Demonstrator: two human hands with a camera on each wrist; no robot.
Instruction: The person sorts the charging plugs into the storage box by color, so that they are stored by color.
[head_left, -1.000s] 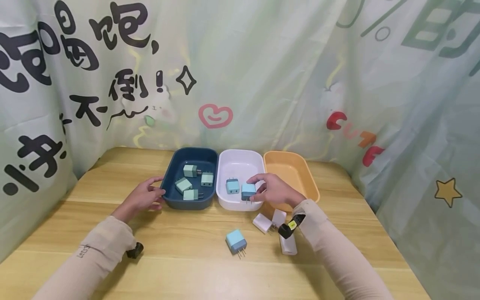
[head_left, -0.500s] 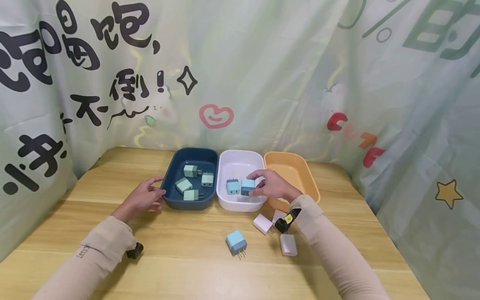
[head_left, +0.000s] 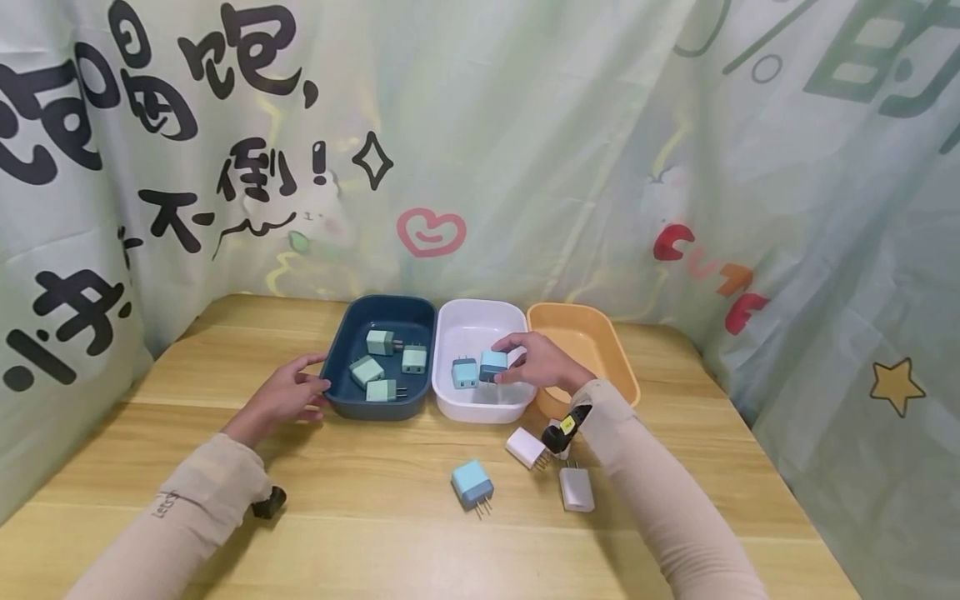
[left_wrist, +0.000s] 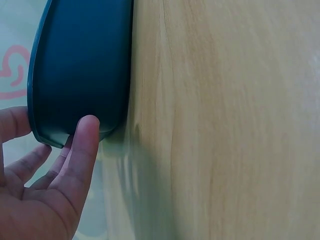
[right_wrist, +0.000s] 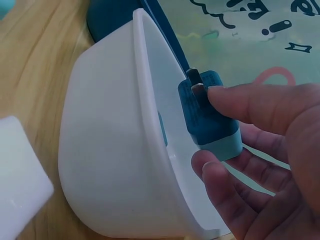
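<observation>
My right hand (head_left: 551, 364) pinches a two-tone blue USB wall charger (head_left: 492, 364) over the white bin (head_left: 480, 410). In the right wrist view, thumb and fingers grip this charger (right_wrist: 207, 115) with its metal prongs towards the camera, beside the bin's rim. Another blue charger (head_left: 465, 373) sits in the white bin. My left hand (head_left: 281, 392) touches the left side of the navy bin (head_left: 382, 412). Up close, the left hand (left_wrist: 50, 200) has its fingers extended at the bin's corner, one fingertip on the outer wall. Several green chargers (head_left: 384, 390) lie inside the navy bin.
An orange bin (head_left: 573, 310) stands right of the white one, partly behind my right hand. On the wooden table (head_left: 360, 517) lie a blue charger (head_left: 472, 483) and white chargers (head_left: 527, 448), one largely hidden by the right wrist camera. A printed curtain (head_left: 525, 150) hangs behind.
My right hand has risen slightly and shifted a little left and away from me with the blue charger, over the white bin. The left hand has stayed at the navy bin.
</observation>
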